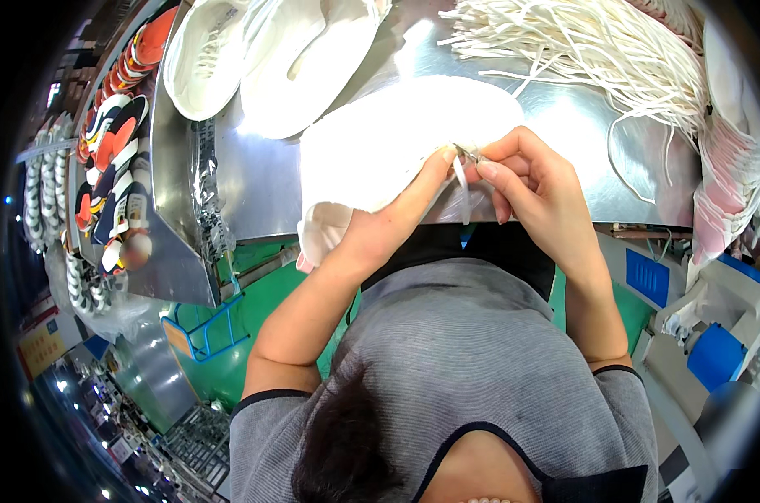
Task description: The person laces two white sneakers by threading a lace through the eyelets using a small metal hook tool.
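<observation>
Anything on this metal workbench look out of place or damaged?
Slightly: at right, one stray white cord curls out of the white cord pile across the metal workbench, while most cords lie bunched together. Nothing looks clearly damaged.

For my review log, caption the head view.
Left grip holds a white piece, right grip a small metallic tool; white cords lie piled beyond.

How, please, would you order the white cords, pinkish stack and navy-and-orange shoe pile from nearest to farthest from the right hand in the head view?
1. White cords: beyond the right hand, upper right.
2. Pinkish stack: farther right.
3. Navy-and-orange shoe pile: far left.
</observation>
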Demonstrator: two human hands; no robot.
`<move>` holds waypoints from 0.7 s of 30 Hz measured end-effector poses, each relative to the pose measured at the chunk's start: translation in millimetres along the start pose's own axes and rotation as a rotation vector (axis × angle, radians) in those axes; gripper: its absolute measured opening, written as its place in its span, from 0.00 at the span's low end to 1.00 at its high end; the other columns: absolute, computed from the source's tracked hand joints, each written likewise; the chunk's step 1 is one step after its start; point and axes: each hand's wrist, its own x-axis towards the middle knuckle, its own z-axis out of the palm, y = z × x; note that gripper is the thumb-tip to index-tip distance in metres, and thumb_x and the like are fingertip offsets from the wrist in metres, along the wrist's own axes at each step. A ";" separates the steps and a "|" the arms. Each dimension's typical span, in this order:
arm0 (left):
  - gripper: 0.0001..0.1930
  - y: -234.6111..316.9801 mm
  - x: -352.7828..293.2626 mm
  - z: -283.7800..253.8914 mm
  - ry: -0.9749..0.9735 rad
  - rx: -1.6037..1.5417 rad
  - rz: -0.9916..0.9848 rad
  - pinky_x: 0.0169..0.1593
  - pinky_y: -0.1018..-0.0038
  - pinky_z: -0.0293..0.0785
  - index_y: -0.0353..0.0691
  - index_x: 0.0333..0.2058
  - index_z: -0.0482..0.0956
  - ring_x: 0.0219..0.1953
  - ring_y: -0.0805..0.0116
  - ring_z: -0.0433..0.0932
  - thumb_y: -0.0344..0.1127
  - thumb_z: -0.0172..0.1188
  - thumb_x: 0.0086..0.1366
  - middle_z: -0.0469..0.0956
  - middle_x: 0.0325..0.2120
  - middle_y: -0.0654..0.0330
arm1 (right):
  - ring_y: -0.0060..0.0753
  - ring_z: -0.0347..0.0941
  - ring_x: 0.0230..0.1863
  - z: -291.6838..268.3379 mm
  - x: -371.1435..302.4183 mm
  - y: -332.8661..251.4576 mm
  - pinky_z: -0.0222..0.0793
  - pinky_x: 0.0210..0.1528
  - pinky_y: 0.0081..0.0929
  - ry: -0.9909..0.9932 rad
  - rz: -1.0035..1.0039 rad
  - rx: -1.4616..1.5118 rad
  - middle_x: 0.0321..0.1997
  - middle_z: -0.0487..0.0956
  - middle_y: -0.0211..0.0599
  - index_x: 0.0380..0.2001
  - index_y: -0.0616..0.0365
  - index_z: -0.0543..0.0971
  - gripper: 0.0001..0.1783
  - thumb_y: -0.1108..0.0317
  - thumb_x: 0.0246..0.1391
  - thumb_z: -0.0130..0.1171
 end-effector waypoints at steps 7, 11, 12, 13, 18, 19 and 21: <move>0.11 23.8 15.4 1.1 -0.036 0.881 0.607 0.46 0.67 0.77 0.36 0.45 0.82 0.40 0.58 0.82 0.29 0.60 0.63 0.83 0.39 0.53 | 0.43 0.76 0.22 9.2 43.6 15.4 0.70 0.25 0.29 0.086 -0.360 -0.715 0.23 0.78 0.47 0.34 0.64 0.74 0.04 0.74 0.58 0.55; 0.14 -9.0 19.0 -26.6 -0.143 0.143 0.018 0.48 0.71 0.77 0.32 0.48 0.80 0.44 0.66 0.82 0.31 0.61 0.66 0.83 0.41 0.55 | 0.30 0.78 0.27 -50.8 28.6 -21.0 0.70 0.29 0.27 -0.103 -0.082 -0.513 0.24 0.79 0.37 0.41 0.60 0.76 0.09 0.71 0.56 0.59; 0.13 -7.9 21.9 -28.7 -0.151 -0.226 -0.245 0.47 0.74 0.77 0.31 0.45 0.82 0.42 0.67 0.82 0.33 0.62 0.66 0.84 0.39 0.56 | 0.25 0.77 0.27 -63.9 20.9 -20.3 0.70 0.30 0.26 0.008 -0.086 -0.472 0.25 0.79 0.33 0.44 0.59 0.77 0.12 0.70 0.56 0.61; 0.15 0.4 24.0 -28.6 -0.195 -0.244 -0.286 0.47 0.77 0.78 0.30 0.47 0.81 0.44 0.70 0.81 0.34 0.64 0.66 0.83 0.41 0.59 | 0.20 0.76 0.30 -68.2 23.1 -14.9 0.71 0.32 0.23 0.188 -0.190 -0.603 0.30 0.80 0.29 0.47 0.60 0.77 0.18 0.67 0.54 0.66; 0.17 4.7 35.6 -19.8 0.019 -0.146 -0.220 0.45 0.75 0.79 0.31 0.50 0.78 0.44 0.69 0.81 0.35 0.63 0.66 0.81 0.43 0.57 | 0.18 0.75 0.41 -23.1 51.9 27.8 0.68 0.46 0.16 0.037 0.105 0.155 0.39 0.80 0.30 0.49 0.62 0.76 0.23 0.66 0.51 0.70; 0.17 2.0 42.2 -26.7 -0.045 0.152 -0.259 0.50 0.71 0.76 0.31 0.51 0.78 0.47 0.65 0.79 0.37 0.60 0.68 0.80 0.46 0.54 | 0.18 0.75 0.41 -19.7 51.0 26.9 0.68 0.46 0.16 0.085 0.068 0.177 0.39 0.80 0.30 0.48 0.61 0.76 0.22 0.66 0.51 0.70; 0.22 0.9 54.0 -41.3 -0.124 0.753 -0.139 0.59 0.68 0.69 0.30 0.51 0.78 0.53 0.63 0.76 0.45 0.54 0.72 0.79 0.51 0.53 | 0.21 0.77 0.36 -15.3 54.9 28.3 0.72 0.36 0.17 0.186 -0.039 0.180 0.38 0.80 0.34 0.46 0.63 0.75 0.25 0.64 0.49 0.73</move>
